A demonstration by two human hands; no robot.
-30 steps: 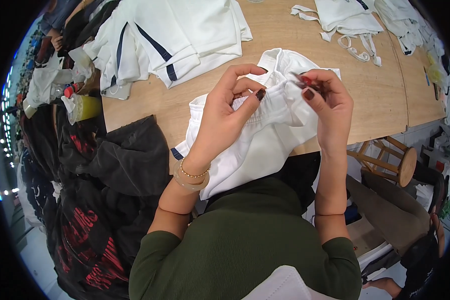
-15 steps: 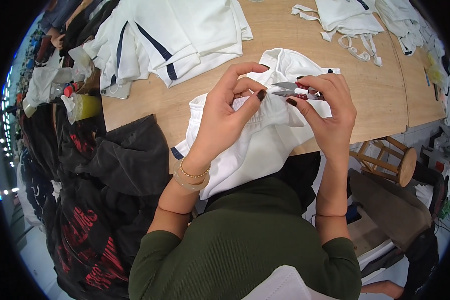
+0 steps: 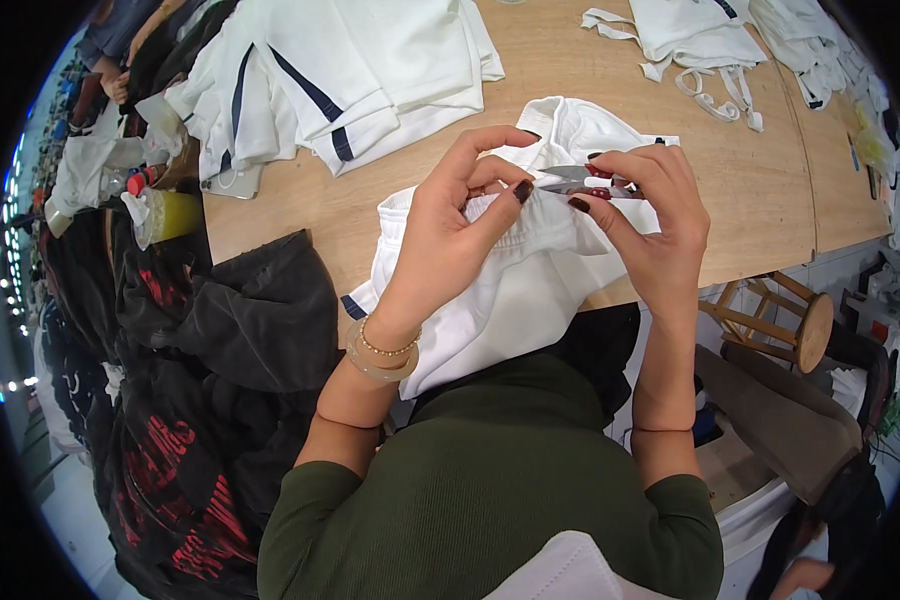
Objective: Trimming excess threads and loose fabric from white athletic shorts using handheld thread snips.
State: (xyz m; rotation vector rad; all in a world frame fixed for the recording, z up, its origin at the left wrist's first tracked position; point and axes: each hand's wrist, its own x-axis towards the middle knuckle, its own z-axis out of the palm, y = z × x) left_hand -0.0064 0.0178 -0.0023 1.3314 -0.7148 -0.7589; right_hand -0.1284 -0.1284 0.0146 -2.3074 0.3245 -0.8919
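The left hand (image 3: 450, 232) pinches the white pants (image 3: 530, 290) at the waist. The right hand (image 3: 667, 212) grips red snips (image 3: 573, 173), blades apart, tips near the left hand's fingers.

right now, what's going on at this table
A person has a white garment over the near edge of a wooden table. The left hand is at its gathered band; exactly what the fingertips hold is unclear. The right hand holds small red-handled snips, blades apart near those fingertips.
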